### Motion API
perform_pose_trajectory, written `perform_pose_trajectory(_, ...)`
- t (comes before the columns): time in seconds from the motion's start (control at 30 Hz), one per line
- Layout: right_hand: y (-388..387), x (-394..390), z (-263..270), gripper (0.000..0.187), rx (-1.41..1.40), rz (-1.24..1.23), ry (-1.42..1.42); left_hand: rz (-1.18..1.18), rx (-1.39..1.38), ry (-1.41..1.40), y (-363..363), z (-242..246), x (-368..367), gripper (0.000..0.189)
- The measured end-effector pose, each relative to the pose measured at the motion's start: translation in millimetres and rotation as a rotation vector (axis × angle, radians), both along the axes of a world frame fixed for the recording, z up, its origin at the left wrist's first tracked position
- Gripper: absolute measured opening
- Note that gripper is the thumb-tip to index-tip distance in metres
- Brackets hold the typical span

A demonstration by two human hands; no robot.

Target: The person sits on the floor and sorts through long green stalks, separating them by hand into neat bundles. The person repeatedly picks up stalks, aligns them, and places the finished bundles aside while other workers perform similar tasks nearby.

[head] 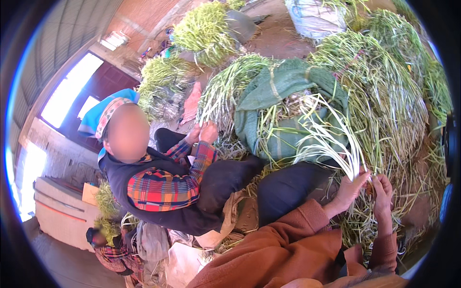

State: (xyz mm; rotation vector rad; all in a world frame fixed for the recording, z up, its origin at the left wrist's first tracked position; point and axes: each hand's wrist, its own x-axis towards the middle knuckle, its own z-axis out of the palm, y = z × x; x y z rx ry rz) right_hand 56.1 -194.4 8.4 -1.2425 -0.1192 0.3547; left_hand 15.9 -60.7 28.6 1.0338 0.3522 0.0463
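Observation:
My left hand [348,191] is closed around the lower ends of a bunch of long white to pale green stalks [340,144]. The stalks fan up and leftwards, over the front of a green woven sack [288,140]. Close beside it, my right hand [382,190] has its fingers curled in a pinch by the bunch's lower ends. Whether a stalk is between those fingers is too small to make out. Beyond both hands rises a big heap of green stalks [381,100]. Under them lie loose trimmings [363,219].
A person [162,187] in a checked shirt sits close on the left, both hands on pale stalks. Another person [115,252] is farther back at lower left. More stalk bundles [205,32] and a white sack [317,18] stand behind. A dark-clothed knee [291,187] is left of my hands.

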Motion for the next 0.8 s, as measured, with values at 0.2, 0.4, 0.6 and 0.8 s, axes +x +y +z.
perform_pose_trajectory(0.2,3.0,0.4,-7.6,0.015,0.015,-0.056,0.114,0.001,-0.010,-0.065,1.3,-8.7,1.9,0.024)
perform_pose_trajectory(0.4,1.7,-5.7,12.0,0.027,-0.160,0.106,0.236,-0.055,-0.141,-0.055,3.1,-17.5,4.7,0.020)
perform_pose_trajectory(0.6,-1.6,-4.6,13.5,0.033,0.021,0.279,0.333,-0.143,-0.160,-0.076,7.6,-16.9,5.0,0.019)
perform_pose_trajectory(0.8,-1.8,-1.0,6.6,0.018,0.131,0.254,0.322,-0.168,-0.039,-0.057,11.2,-10.6,2.7,0.021)
